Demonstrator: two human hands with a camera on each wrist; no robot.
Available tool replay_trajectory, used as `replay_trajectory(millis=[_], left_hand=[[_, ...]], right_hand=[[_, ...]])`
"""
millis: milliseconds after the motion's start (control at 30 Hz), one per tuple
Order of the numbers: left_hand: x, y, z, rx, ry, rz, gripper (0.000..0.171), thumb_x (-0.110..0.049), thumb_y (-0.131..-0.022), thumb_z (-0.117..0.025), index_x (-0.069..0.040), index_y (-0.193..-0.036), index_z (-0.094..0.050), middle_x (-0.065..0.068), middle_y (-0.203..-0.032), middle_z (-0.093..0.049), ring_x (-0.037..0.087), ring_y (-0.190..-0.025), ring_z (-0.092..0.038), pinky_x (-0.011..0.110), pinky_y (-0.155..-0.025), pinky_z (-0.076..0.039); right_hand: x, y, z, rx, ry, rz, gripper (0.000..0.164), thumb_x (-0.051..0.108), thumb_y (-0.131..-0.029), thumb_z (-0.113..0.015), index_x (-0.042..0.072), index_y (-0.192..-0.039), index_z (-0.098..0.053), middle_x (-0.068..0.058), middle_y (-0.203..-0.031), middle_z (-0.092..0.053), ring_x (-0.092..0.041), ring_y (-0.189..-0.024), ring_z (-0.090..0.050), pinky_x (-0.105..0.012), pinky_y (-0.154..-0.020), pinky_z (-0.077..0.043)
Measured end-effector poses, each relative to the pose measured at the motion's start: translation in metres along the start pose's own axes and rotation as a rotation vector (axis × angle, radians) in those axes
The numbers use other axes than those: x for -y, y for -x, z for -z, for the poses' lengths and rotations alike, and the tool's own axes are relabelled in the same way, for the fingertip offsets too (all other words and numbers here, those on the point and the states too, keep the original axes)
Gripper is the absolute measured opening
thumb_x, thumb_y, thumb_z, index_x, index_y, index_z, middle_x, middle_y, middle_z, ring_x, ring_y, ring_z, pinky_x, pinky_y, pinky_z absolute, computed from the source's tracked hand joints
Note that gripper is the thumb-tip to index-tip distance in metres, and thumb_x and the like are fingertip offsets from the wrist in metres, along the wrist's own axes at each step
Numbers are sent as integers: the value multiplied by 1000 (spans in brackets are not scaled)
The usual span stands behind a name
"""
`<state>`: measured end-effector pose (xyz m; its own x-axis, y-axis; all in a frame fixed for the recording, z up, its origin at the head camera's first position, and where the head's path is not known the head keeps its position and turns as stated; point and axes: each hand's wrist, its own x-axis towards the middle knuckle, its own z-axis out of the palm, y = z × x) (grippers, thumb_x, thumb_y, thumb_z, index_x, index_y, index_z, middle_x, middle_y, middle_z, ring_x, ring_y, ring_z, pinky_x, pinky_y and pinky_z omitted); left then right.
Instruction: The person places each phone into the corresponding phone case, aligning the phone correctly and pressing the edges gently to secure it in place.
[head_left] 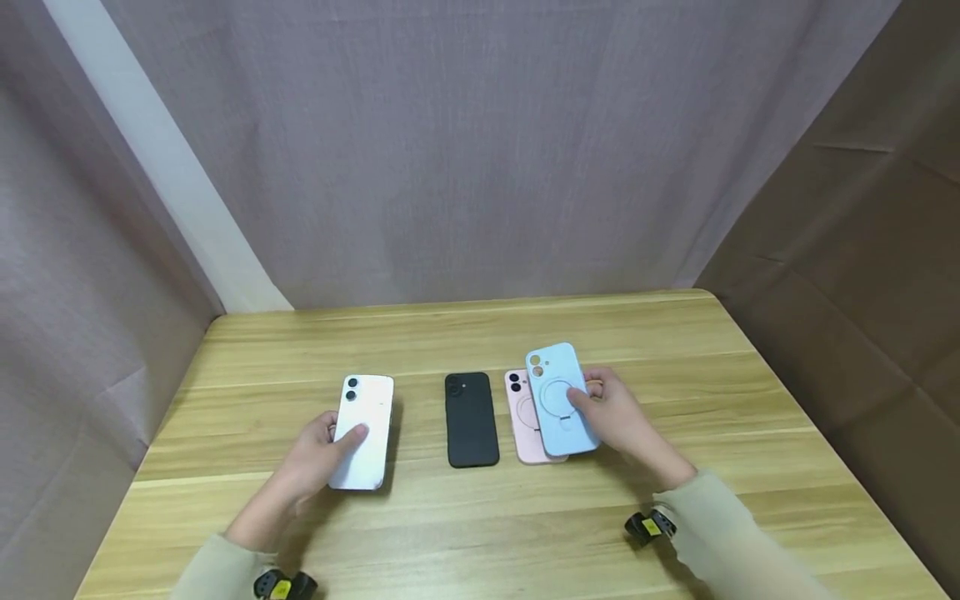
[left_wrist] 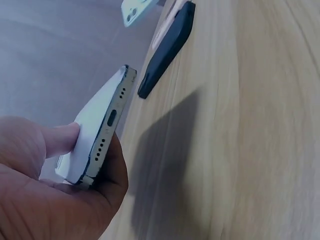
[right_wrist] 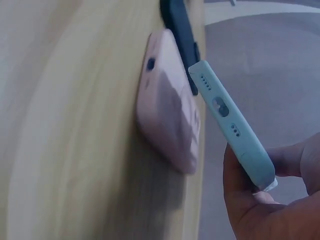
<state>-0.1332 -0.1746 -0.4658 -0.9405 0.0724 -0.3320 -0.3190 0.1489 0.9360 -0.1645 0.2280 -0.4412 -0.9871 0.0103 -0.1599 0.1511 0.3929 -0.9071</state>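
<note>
"What's leftmost?"
"The left hand (head_left: 312,456) grips a white phone (head_left: 372,433) above the wooden table (head_left: 435,533)."
"Then?"
"A black phone or case (head_left: 472,421), I can't tell which, lies flat, beside a pink-cased phone (head_left: 527,423)."
"And right?"
"A light blue case (head_left: 556,410), pinched by the right hand (head_left: 618,417), raised, partly hiding the pink one."

A wooden table (head_left: 300,350) with streaky yellow-brown grain and rounded far corners stands against grey cloth (head_left: 480,150). A white strip (head_left: 165,150) slants down the cloth at left; a creased brown sheet (head_left: 862,242) hangs at right. Soft light pales the table's near part.
</note>
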Motion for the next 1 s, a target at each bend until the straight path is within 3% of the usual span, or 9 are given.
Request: replay_trajectory(millis=[200, 400, 567, 800, 1000], left_hand=[[-1, -1, -13, 46, 70, 1, 49, -25, -96, -60, 6, -129, -42, 18, -102, -64, 28, -84, -66, 41, -73, -56], [-2, -1, -24, 102, 143, 0, 43, -23, -102, -48, 7, -132, -41, 18, -103, -64, 27, -90, -65, 37, -79, -54], [-1, -2, -32, 134, 203, -15, 35, -17, -104, -39, 8, -128, -43, 20, -106, -62, 29, -94, -65, 42, -80, -55], [-1, -4, -40, 141, 214, -30, 33, -14, -104, -35, 8, -127, -44, 21, -108, -62, 29, -95, -64, 44, -80, -55], [-3, -3, -45, 144, 210, -24, 32, -15, -105, -35, 6, -126, -45, 20, -107, -62, 29, -95, -64, 42, -80, -54]], right_hand=[[9, -1, -20, 37, -89, 1, 40, 10, -98, -55, -7, -130, -38, -21, -102, -63, -24, -78, -66, -38, -65, -58], [17, 0, -38, 82, -140, 5, 38, 10, -98, -55, -4, -130, -39, -20, -103, -64, -24, -81, -66, -38, -67, -57], [22, 2, -53, 106, -165, 3, 36, 11, -97, -58, -1, -128, -43, -18, -103, -64, -24, -79, -66, -39, -65, -57], [29, 6, -69, 132, -236, -32, 32, 9, -97, -57, 5, -126, -45, -15, -100, -64, -28, -73, -67, -46, -58, -57], [36, 9, -87, 182, -283, -28, 33, 9, -98, -55, 2, -127, -42, -17, -102, -63, -28, -75, -68, -47, -59, -57]])
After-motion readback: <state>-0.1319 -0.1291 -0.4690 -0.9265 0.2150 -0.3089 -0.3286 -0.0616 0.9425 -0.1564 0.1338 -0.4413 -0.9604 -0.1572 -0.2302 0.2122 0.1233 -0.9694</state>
